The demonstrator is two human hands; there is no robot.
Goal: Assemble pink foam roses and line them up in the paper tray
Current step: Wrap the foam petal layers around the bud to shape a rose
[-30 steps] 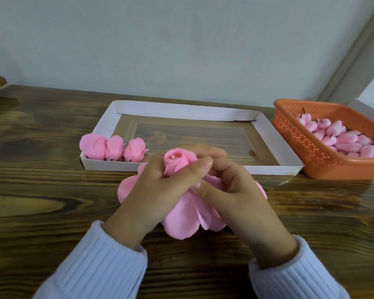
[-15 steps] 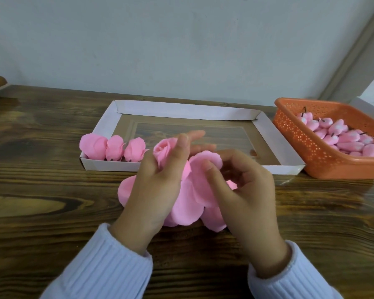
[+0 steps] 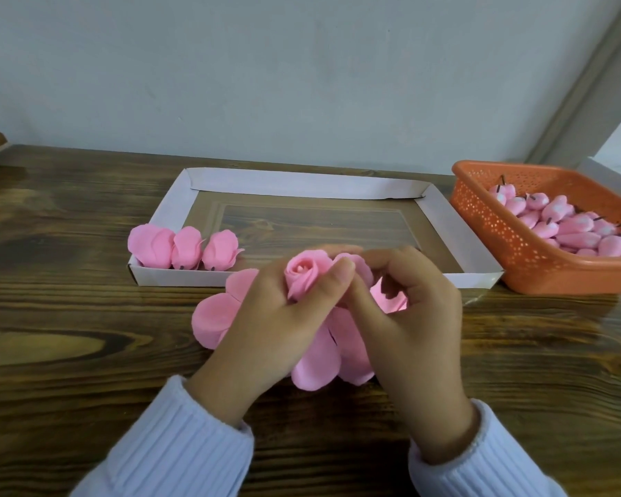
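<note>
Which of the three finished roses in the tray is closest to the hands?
The rightmost rose; the middle rose and leftmost rose lie farther left, toward the corner of the tray.

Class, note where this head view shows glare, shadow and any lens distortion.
Head view: pale sheen on the glossy table beside the orange basket; soft shadow under the loose petals; the table's far edge slants and the wall trim leans at the right.
</note>
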